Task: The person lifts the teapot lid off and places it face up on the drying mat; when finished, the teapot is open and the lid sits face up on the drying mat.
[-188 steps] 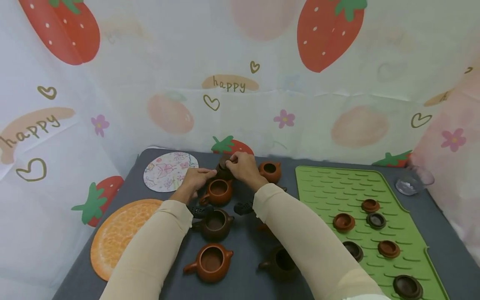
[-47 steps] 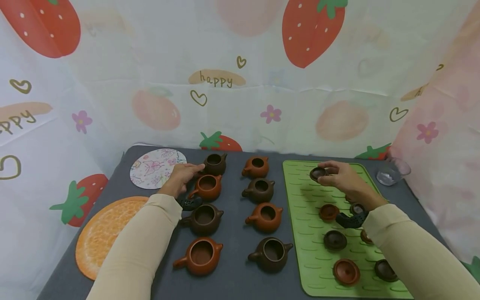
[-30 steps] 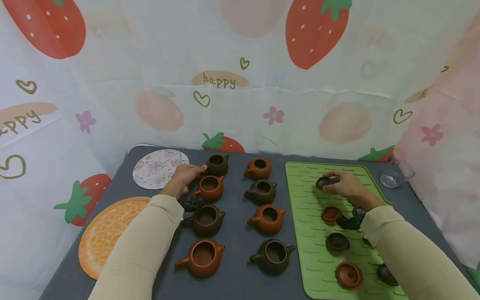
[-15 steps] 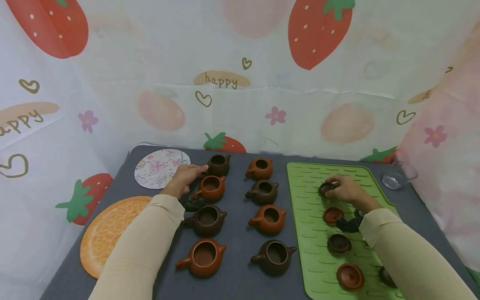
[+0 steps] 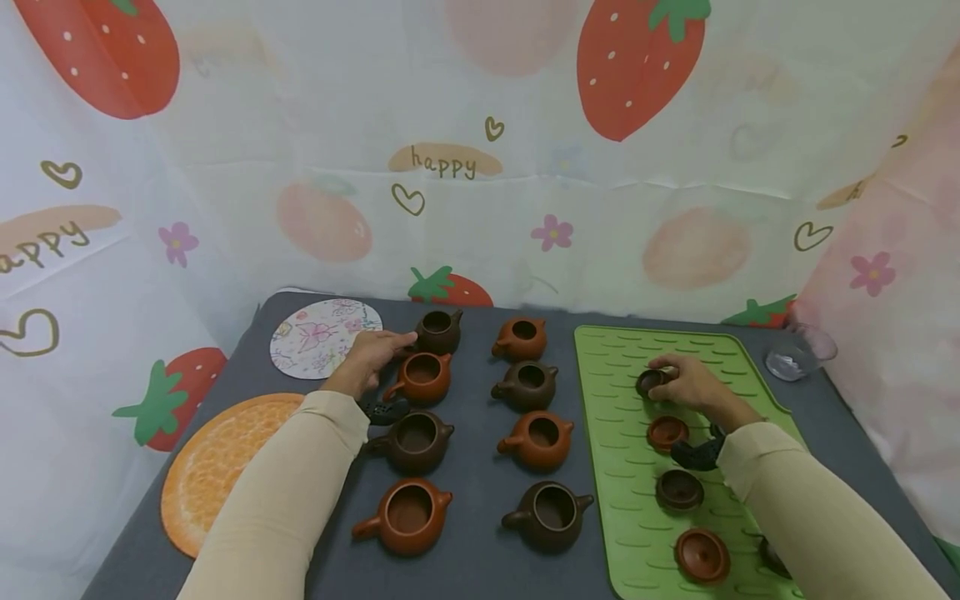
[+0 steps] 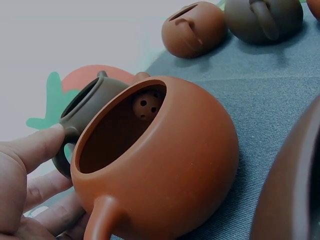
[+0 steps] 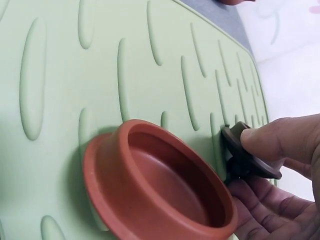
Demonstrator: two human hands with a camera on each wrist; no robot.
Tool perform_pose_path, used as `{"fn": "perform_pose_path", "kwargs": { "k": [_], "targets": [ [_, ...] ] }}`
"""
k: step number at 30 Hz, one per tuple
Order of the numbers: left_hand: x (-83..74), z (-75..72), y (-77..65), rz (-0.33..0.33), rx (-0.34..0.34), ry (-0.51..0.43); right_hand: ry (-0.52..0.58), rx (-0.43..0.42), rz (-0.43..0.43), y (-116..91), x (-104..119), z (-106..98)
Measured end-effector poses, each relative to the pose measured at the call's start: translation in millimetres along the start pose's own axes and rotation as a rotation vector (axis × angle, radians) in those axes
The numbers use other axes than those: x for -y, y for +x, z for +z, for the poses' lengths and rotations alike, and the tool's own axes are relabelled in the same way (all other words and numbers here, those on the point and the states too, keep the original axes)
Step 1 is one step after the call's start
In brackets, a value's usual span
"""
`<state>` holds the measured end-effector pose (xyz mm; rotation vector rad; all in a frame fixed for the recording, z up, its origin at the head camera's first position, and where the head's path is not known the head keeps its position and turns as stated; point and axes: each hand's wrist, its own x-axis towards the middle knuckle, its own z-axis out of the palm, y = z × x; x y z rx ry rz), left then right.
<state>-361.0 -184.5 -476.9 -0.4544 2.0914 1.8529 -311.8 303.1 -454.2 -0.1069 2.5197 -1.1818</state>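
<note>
At the back left stands a dark brown lidless teapot (image 5: 447, 342), and my left hand (image 5: 366, 360) pinches its handle. In the left wrist view the thumb (image 6: 42, 147) lies on top of that handle, behind a reddish-brown teapot (image 6: 200, 145). My right hand (image 5: 699, 385) pinches a dark teapot lid (image 5: 649, 383) by its rim, low at the upper part of the green mat (image 5: 611, 400). The lid is upside down, its knob towards the mat in the right wrist view. Right beside it lies an upturned reddish lid (image 7: 107, 175).
Several open teapots stand in two columns, including a dark one (image 5: 551, 537) and a red one (image 5: 408, 542) in front. More upturned lids, such as a red lid (image 5: 702, 556), lie on the mat. A glass cup (image 5: 791, 360) is at the right, an orange round mat (image 5: 225, 467) at the left.
Earlier both hands were at the back-left teapot, right fingers on its lid. Since then the right hand has carried the dark lid over the mat and lowered it. The left hand keeps the handle.
</note>
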Motion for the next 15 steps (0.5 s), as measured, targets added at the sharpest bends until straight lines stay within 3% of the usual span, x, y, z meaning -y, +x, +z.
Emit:
{"fn": "perform_pose_path", "kwargs": {
  "k": [8, 15],
  "targets": [
    [4.0, -1.2, 2.8, 0.005, 0.01, 0.016, 0.005, -0.015, -0.01, -3.1, -5.6, -1.1],
    [3.6, -9.3, 1.8, -0.004, 0.038, 0.102, 0.031, -0.033, -0.008, -8.9, -1.4, -1.1]
  ]
}}
